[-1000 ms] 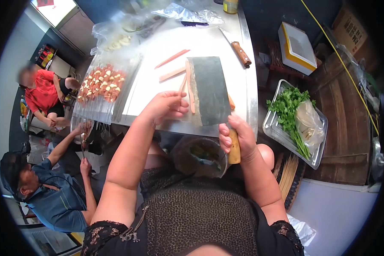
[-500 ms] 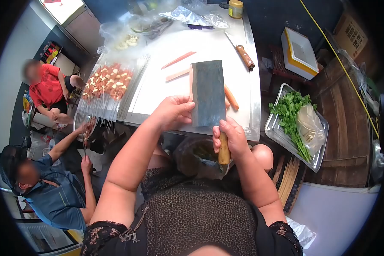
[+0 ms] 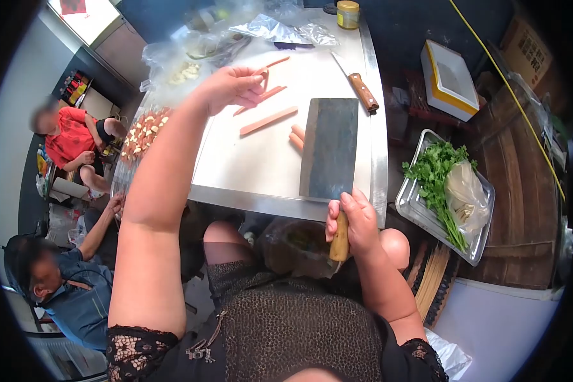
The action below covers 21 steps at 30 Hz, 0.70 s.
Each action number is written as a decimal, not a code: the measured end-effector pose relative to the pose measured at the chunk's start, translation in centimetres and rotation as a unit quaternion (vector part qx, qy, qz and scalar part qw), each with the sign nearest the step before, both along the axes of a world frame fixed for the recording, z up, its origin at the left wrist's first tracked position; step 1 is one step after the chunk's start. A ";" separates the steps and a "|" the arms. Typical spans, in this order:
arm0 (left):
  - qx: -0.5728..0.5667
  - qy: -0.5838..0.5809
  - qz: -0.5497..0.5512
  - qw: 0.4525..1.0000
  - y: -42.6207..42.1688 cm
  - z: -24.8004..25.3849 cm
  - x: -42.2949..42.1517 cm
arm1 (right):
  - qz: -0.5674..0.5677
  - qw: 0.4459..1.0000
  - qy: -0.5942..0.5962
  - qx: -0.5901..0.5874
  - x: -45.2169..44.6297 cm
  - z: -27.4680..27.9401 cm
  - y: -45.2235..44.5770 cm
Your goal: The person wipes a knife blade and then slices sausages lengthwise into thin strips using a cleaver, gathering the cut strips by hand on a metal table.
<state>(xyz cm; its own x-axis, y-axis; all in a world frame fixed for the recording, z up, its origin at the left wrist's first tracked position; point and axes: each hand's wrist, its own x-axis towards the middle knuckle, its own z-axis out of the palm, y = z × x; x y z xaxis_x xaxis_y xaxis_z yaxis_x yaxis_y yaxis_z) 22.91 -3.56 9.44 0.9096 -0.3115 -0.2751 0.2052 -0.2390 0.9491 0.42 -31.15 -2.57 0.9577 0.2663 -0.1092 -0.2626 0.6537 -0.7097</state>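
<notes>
The cleaver [image 3: 330, 149] is in the right hand [image 3: 351, 228], whose grip is closed fully round the wooden handle, fingers curled and thumb laid toward the blade; the broad face of the blade is turned up over the table [image 3: 229, 175], and whether its edge touches the surface cannot be told. Up and to the left of the cleaver, the left hand [image 3: 234, 88] has its grip drawn to a pinch, thumb and forefinger meeting on a thin pinkish strip [image 3: 265, 77], much of it lost behind the fingers. Just left of the cleaver, two pinkish sticks [image 3: 297, 137] run in behind the blade, so their far ends are hidden. Farther left and above the cleaver lie a flat pinkish slice [image 3: 268, 120] and narrower pieces [image 3: 261, 99] near the left hand. A wooden-handled knife [image 3: 363, 93] rests just beyond the cleaver's upper right corner. Well left of the cleaver, the left forearm covers part of the skewered meat [image 3: 146, 132], while a co-worker's hand [image 3: 116, 205] lies lower down, its contents hard to make out. Right of the cleaver, a metal tray [image 3: 412, 205] bears leafy green herbs [image 3: 434, 167], partly overlapped by a cloudy plastic bag [image 3: 468, 191].
</notes>
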 end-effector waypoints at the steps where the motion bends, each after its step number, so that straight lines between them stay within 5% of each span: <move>1: 0.087 -0.017 -0.009 0.996 0.7 -0.9 1.1 | -0.001 1.000 -0.001 -0.002 0.2 0.0 -0.2; 3: 0.259 -0.050 -0.024 0.964 2.1 -3.5 2.4 | -0.004 1.000 0.000 0.015 0.0 -0.2 -0.6; 4: 0.424 -0.182 -0.014 0.887 2.4 -5.1 2.4 | -0.003 1.000 0.004 0.014 -0.1 -0.2 -0.7; 6: 0.558 -0.360 0.014 0.748 2.9 -7.4 0.7 | -0.030 0.999 0.009 0.026 -0.1 -0.1 -1.1; 10: 0.427 -0.349 -0.016 0.834 -1.7 -6.7 -3.1 | -0.067 0.998 -0.002 0.021 0.1 0.7 -1.8; 16: 0.475 -0.417 -0.040 0.774 -2.2 -11.5 -3.4 | -0.093 0.995 -0.027 0.012 0.1 0.0 -2.0; 19: 0.443 -0.541 -0.052 0.713 -2.8 -10.7 -3.1 | -0.095 0.995 -0.029 0.012 -0.2 -0.1 -1.6; 21: 0.392 -0.373 0.038 0.840 -4.0 -7.6 -4.3 | -0.097 0.995 -0.032 0.012 -0.2 -0.1 -1.6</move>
